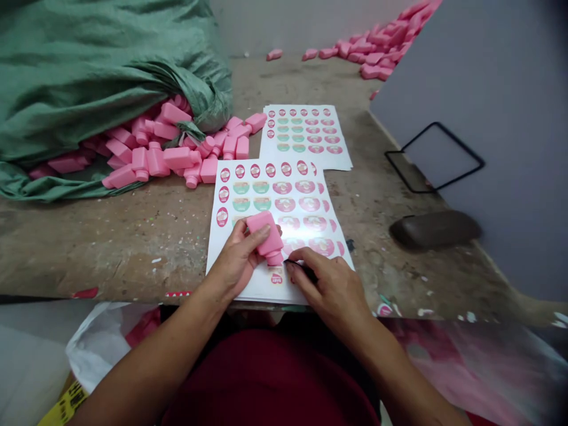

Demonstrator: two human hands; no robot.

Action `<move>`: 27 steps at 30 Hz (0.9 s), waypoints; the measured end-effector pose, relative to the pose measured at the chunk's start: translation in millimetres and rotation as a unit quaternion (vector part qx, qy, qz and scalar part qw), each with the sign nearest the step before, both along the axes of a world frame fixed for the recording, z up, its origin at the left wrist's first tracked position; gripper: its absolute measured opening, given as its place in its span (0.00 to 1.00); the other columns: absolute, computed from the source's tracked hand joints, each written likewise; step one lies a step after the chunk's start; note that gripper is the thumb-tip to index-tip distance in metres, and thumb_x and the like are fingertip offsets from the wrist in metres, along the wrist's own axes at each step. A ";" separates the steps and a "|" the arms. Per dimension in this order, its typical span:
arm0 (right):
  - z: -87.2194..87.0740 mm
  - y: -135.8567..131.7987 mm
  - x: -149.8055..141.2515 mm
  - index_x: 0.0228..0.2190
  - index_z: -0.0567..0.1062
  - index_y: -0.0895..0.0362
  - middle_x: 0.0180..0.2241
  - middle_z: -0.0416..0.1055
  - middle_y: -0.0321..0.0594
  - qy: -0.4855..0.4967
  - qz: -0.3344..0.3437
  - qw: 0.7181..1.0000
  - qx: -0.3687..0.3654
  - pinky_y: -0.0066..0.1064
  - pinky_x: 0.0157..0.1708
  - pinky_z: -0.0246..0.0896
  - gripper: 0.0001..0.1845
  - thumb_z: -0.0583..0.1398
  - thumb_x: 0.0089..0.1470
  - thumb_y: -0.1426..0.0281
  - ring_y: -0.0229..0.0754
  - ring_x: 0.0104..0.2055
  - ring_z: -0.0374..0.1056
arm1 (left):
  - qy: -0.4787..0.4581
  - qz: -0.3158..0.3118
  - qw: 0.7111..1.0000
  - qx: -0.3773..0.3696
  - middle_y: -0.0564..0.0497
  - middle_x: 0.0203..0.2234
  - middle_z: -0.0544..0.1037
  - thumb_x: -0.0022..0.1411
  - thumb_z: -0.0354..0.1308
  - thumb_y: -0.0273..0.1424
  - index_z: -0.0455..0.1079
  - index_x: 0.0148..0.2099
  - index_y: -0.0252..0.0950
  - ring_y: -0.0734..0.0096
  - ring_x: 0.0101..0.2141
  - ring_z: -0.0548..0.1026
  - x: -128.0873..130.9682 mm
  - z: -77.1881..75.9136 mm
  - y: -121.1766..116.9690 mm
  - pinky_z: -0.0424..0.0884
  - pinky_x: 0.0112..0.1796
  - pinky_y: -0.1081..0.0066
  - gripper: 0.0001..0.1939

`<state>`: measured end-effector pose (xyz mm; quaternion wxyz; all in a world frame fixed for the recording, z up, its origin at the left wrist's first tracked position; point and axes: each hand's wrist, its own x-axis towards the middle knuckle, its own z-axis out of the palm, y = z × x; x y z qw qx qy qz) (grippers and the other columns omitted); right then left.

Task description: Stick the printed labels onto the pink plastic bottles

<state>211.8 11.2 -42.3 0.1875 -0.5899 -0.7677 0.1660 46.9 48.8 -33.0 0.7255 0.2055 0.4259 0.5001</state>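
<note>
My left hand [239, 257] is wrapped round a small pink plastic bottle [265, 235], held tilted over the near sticker sheet [284, 213]. My right hand [331, 284] rests on the lower edge of that sheet, fingers pinched on a thin dark tool [302, 267] whose tip points toward the bottle's neck. The sheet carries rows of round pink and green labels. A second sticker sheet [305, 135] lies just beyond it.
A green woven sack [102, 65] at the left spills several pink bottles [177, 151] onto the worn table. More pink bottles [381, 50] lie at the far right. A grey board [497, 118], a black wire frame [432, 157] and a dark case [435, 228] sit at the right.
</note>
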 end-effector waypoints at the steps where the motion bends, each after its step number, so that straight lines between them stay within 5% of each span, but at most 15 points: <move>1: -0.1 -0.6 -0.1 0.33 0.74 0.52 0.27 0.78 0.36 -0.009 0.002 1.000 0.005 0.32 0.32 0.50 0.09 0.54 0.61 0.66 0.42 0.26 0.68 | 0.000 0.001 1.000 -0.001 0.44 0.38 0.77 0.56 0.66 0.29 0.66 0.47 0.33 0.64 0.40 0.76 0.1 -0.5 0.5 0.72 0.39 0.68 0.18; 10: -1.9 -1.1 -6.6 0.32 0.75 0.55 0.27 0.79 0.37 -0.083 0.009 0.995 0.057 0.34 0.33 0.46 0.11 0.54 0.62 0.69 0.41 0.24 0.66 | -0.016 0.008 1.000 -0.015 0.45 0.39 0.76 0.57 0.64 0.27 0.67 0.48 0.33 0.64 0.41 0.76 -1.1 -0.7 1.7 0.72 0.39 0.68 0.17; 18: -2.5 3.7 -0.4 0.33 0.76 0.52 0.25 0.78 0.33 -0.012 -0.034 0.999 -0.024 0.31 0.30 0.51 0.07 0.58 0.58 0.64 0.44 0.26 0.68 | -0.040 0.010 0.999 -0.027 0.45 0.35 0.79 0.60 0.61 0.27 0.66 0.48 0.32 0.67 0.37 0.77 -2.3 -2.2 3.3 0.72 0.39 0.69 0.14; 27: -2.2 1.1 -2.8 0.30 0.74 0.56 0.23 0.76 0.34 -0.067 0.019 0.993 0.096 0.33 0.31 0.48 0.09 0.56 0.60 0.69 0.40 0.21 0.64 | -0.046 0.019 0.998 -0.045 0.45 0.34 0.79 0.62 0.58 0.25 0.66 0.49 0.32 0.69 0.35 0.78 -2.4 0.6 3.8 0.73 0.38 0.71 0.12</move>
